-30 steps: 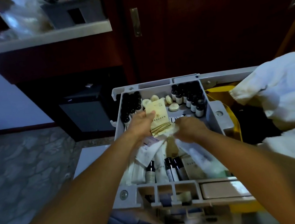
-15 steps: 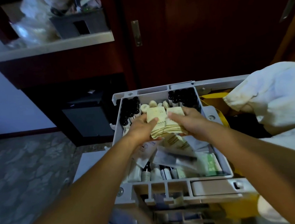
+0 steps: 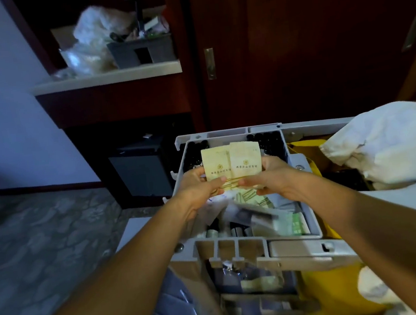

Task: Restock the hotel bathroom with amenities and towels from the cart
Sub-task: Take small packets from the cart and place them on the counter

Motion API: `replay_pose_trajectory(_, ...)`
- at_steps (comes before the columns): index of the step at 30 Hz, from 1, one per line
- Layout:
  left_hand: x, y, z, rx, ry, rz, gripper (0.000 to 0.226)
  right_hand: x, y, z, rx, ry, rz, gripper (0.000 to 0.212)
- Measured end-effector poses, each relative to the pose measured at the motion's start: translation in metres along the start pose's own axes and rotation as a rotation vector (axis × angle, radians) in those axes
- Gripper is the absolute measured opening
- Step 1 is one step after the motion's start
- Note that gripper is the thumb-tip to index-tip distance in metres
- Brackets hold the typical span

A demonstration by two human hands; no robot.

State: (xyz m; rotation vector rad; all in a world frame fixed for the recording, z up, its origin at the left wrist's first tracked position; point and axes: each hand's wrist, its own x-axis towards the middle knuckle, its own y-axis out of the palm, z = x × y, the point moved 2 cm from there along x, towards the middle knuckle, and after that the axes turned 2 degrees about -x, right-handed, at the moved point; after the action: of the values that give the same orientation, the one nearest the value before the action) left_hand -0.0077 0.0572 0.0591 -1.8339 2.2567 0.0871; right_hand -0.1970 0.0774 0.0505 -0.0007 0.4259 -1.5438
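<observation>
Two cream amenity packets (image 3: pixel 232 163) with gold print are held upright, side by side, above the grey cart tray (image 3: pixel 309 213). My left hand (image 3: pixel 200 186) pinches the lower edge of the left packet. The right packet's lower edge is pinched by my right hand (image 3: pixel 268 176). Below them the tray holds several more sachets, tubes and a green packet (image 3: pixel 296 225). Small black-capped bottles (image 3: pixel 268 138) stand in rows at the tray's far end, partly hidden behind the packets.
White towels or linen (image 3: pixel 386 142) are heaped on the cart at the right, over a yellow bag (image 3: pixel 328 288). A dark wooden door (image 3: pixel 292 44) is ahead. A white counter (image 3: pixel 107 77) at the upper left carries a grey box and plastic bags. Marble floor (image 3: pixel 42 241) lies to the left.
Both hands have lifted out of the tray with the packets; my right hand picked up a second packet and brought it beside the first, and both now stand upright.
</observation>
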Motion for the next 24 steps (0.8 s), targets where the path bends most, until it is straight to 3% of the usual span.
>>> replay_pose_trajectory(5, -0.024, -0.016, -0.003, 0.038, 0.025, -0.036, 0.027, -0.027, 0.014, 0.017, 0.074, 0.062, 0.066, 0.016)
replay_pose_trajectory(14, -0.102, -0.054, 0.002, -0.006, 0.086, -0.13, 0.019, -0.095, 0.06, 0.03, 0.075, -0.046, -0.069, 0.023)
replay_pose_trajectory(24, -0.209, -0.098, 0.021, -0.028, 0.083, -0.191, 0.025, -0.168, 0.122, 0.033, 0.083, -0.038, 0.089, 0.041)
